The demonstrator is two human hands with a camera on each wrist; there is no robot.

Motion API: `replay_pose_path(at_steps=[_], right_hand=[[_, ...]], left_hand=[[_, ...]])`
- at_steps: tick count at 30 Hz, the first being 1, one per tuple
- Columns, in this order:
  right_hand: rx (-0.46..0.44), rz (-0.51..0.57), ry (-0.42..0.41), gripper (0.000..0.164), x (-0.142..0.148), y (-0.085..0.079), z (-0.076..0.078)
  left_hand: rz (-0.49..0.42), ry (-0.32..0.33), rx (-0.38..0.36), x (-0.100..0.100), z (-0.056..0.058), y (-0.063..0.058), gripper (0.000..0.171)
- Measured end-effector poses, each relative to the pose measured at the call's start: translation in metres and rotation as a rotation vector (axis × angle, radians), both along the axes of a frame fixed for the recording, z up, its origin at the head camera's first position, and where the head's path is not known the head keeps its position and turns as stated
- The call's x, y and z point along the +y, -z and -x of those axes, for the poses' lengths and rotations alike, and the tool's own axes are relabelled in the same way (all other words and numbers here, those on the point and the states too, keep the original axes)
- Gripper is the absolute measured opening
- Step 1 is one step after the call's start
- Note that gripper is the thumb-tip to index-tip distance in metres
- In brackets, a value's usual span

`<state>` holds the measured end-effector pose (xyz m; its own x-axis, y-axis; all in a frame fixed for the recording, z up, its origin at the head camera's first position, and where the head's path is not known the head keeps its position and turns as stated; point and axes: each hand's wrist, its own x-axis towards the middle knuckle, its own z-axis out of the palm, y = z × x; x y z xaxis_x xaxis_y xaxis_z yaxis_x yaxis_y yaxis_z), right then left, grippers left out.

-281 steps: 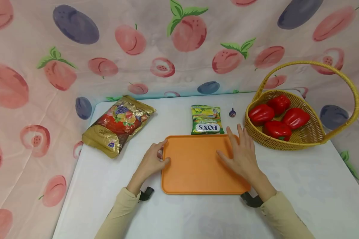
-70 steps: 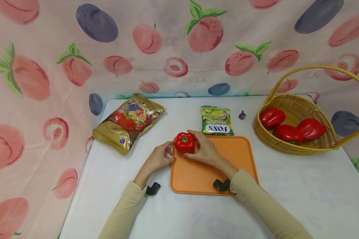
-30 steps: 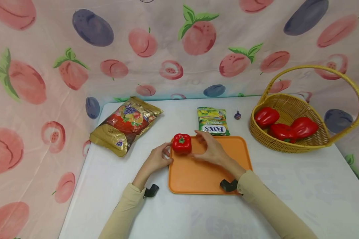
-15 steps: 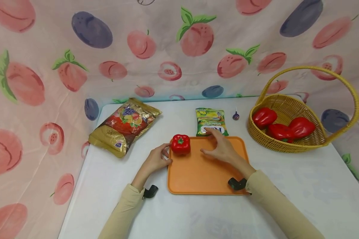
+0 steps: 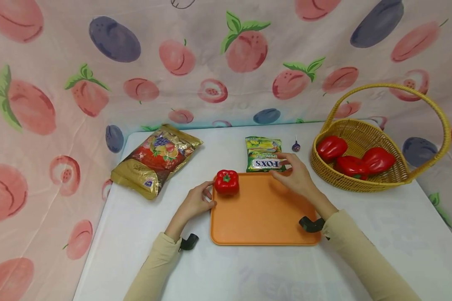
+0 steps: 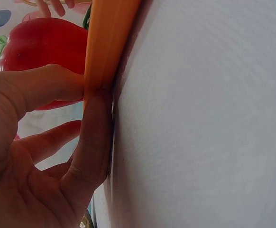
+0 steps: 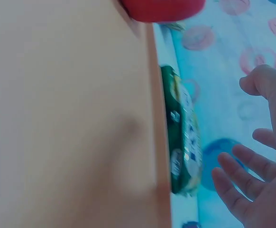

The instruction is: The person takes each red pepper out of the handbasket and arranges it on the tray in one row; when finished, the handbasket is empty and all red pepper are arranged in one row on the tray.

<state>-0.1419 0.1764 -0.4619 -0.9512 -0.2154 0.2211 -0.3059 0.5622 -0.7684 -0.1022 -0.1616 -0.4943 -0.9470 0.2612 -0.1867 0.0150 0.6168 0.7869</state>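
A glossy red bell pepper [image 5: 226, 182], stem up, stands in the far left corner of the orange tray [image 5: 265, 238]. My left hand [image 5: 193, 202] grips the tray's left rim with thumb and finger; the left wrist view has the fingertips right at the orange edge [image 6: 102, 52]. Over the tray's far right part hovers my right hand [image 5: 297, 177], fingers loosely bent and apart, nothing between them. Its fingertips overlap the green FOX'S candy bag [image 5: 263, 146], which lies just behind the tray. In the right wrist view the bag [image 7: 178, 137] is apart from the fingers.
A yellow wicker basket [image 5: 324, 171] with a tall handle holds three red peppers [image 5: 352, 166] at the right. Left of the tray lies a gold and red snack bag [image 5: 156, 161]. A small lollipop [image 5: 296, 146] sits between candy bag and basket. Fruit-patterned cloth hangs behind.
A red pepper has gone from the basket to the tray's far left corner. My right hand has let go of it and moved right. My left hand stays at the rim.
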Motion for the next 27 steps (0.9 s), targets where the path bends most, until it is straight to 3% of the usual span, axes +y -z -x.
replay_pose_path(at_steps=[15, 27], right_hand=[[0.054, -0.008, 0.201, 0.052, 0.05, -0.036, 0.023], [0.009, -0.02, 0.274, 0.053, 0.077, -0.044, 0.029]], left_hand=[[-0.003, 0.0, 0.011, -0.001, -0.001, 0.001, 0.065], [-0.007, 0.002, 0.0, 0.001, -0.003, -0.003, 0.065]])
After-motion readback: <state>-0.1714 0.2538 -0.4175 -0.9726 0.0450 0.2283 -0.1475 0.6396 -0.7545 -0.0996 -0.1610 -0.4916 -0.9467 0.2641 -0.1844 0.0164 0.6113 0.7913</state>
